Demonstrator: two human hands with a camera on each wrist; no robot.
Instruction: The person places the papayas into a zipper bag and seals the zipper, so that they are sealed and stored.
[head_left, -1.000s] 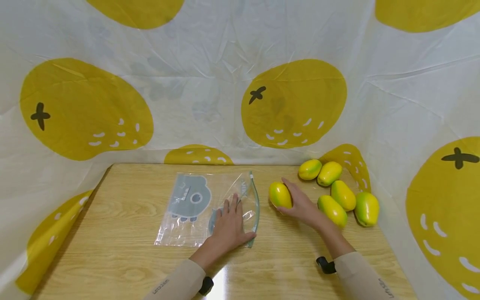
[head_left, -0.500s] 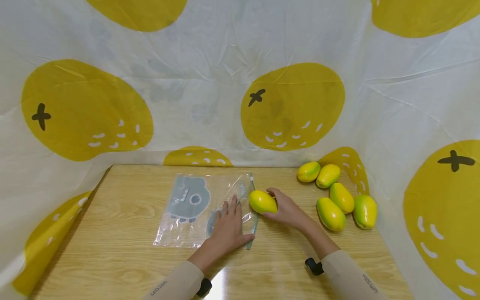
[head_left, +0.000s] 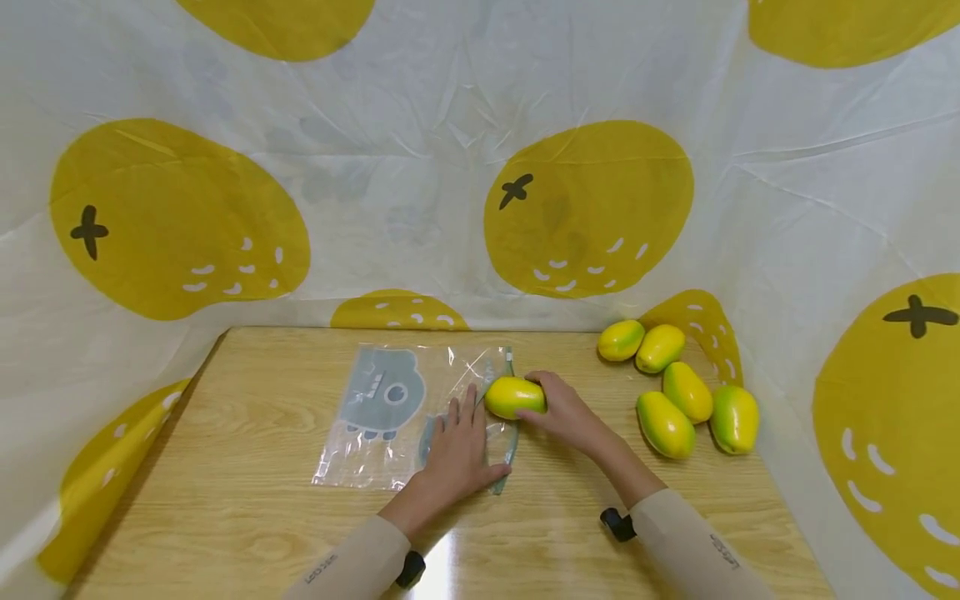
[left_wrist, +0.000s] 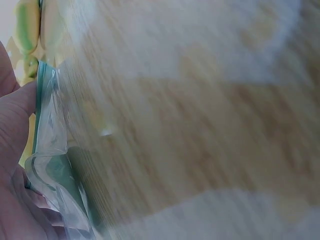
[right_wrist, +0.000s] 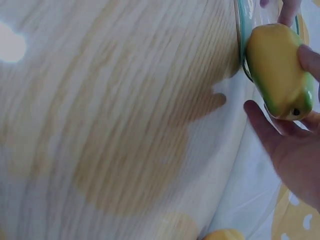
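Note:
A clear zip bag (head_left: 382, 387) with a grey-blue cartoon print lies flat on the wooden table, its green zip edge (head_left: 513, 450) facing right. My left hand (head_left: 455, 450) rests on the bag with fingers spread and fairly straight, the thumb lying across the zip edge. In my right hand (head_left: 562, 412) is an oblong, mango-like yellow-green fruit (head_left: 510, 397), gripped by its right end between thumb and fingers. The fruit's left end overlaps the bag's mouth, close to the left fingers. The right wrist view shows the fruit (right_wrist: 280, 65) with a dark stem spot, right at the green zip strip (right_wrist: 242, 35).
Several similar yellow-green fruits (head_left: 686, 392) lie grouped at the table's right side. A white cloth with yellow fruit prints (head_left: 588, 208) rises behind the table and along both sides. The wooden tabletop (head_left: 247, 433) extends left and in front of the bag.
My right hand has carried the fruit leftward from beside the bag to over its zip edge, turning it to lie lengthwise. My left hand has stayed on the bag.

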